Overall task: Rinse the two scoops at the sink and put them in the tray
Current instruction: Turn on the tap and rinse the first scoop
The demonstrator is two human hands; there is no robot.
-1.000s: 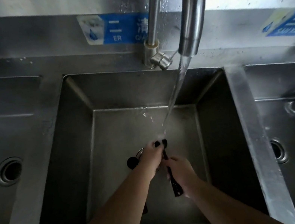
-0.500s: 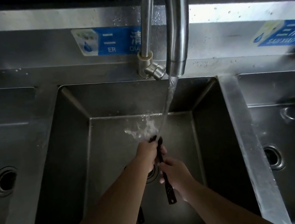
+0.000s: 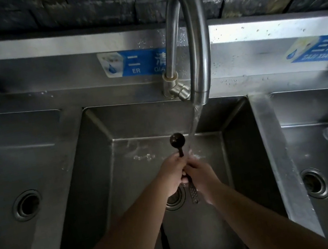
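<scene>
Wet handles could slip from either grip and drop toward the drain [image 3: 175, 199] just below. The right hand [image 3: 200, 175] is closed round a dark perforated scoop handle [image 3: 193, 192]; the left hand [image 3: 174, 169] is closed round the round-bowled scoop [image 3: 177, 141], whose bowl sits just beside the water stream [image 3: 192, 130], not under it. No tray is in view.
</scene>
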